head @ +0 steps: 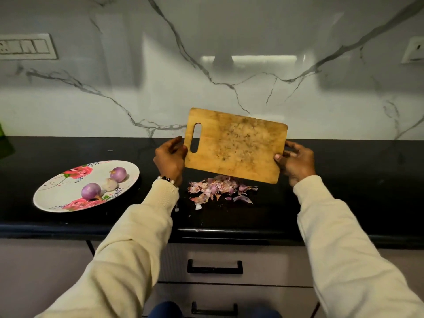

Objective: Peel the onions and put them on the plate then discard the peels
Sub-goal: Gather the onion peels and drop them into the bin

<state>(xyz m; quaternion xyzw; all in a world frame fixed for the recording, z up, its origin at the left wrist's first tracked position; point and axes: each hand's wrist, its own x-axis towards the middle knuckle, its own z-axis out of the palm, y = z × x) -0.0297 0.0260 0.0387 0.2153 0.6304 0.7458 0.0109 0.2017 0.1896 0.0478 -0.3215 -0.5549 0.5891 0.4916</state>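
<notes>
A wooden cutting board (236,143) is held tilted up above the black counter, its worn face toward me. My left hand (169,159) grips its left edge beside the handle slot. My right hand (296,160) grips its right edge. Under the board's lower edge a heap of purple onion peels (218,189) lies on the counter. To the left, a white plate with pink flowers (57,200) holds three peeled onions: one at the front (91,191), a paler one in the middle (109,184), one at the back (118,173).
The black counter (344,191) runs along a white marble wall. Switch plates sit on the wall at far left (27,46) and far right (413,50). A green object (3,143) shows at the left edge. Drawers with black handles (214,267) are below the counter.
</notes>
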